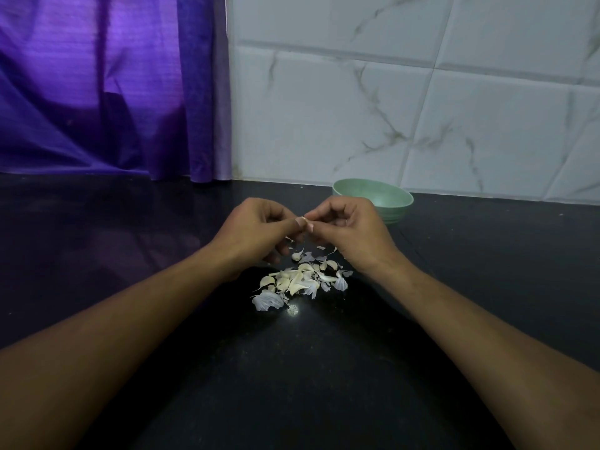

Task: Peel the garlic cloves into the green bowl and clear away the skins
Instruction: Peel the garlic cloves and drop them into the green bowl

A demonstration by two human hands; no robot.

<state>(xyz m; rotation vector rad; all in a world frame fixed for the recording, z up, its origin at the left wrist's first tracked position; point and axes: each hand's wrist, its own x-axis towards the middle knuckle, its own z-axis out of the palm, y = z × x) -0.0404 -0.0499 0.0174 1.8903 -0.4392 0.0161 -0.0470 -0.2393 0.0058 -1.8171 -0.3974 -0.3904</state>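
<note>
Left hand [256, 227] and right hand [344, 222] pinch one garlic clove [304, 219] above the skin pile [300, 280]; strip skin downward, then drop into green bowl [386, 198].

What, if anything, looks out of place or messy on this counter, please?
Only the loose garlic skins scattered among cloves on the black counter; that is ordinary peeling litter. The green bowl stands upright by the tiled wall, and nothing looks damaged.
</note>
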